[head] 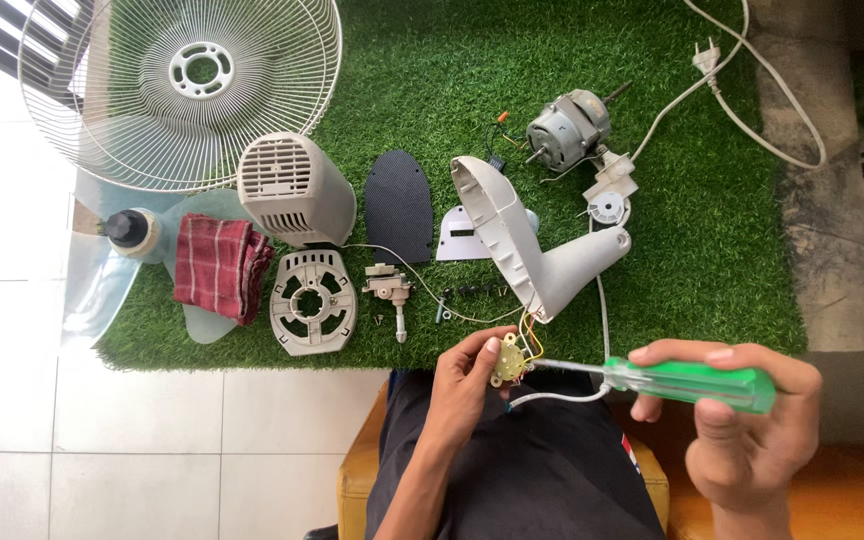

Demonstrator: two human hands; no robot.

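— What is the left hand (467, 385) gripping?

— It is pinching a small cream switch block (508, 366) with brass contacts, over the lap, just below the green mat (712, 250). Yellow, red and white wires are trailing from it toward the grey fan housing (522, 240).

— And the right hand (742, 420)?

— It is closing around a green-handled screwdriver (687, 383), whose tip is touching the block.
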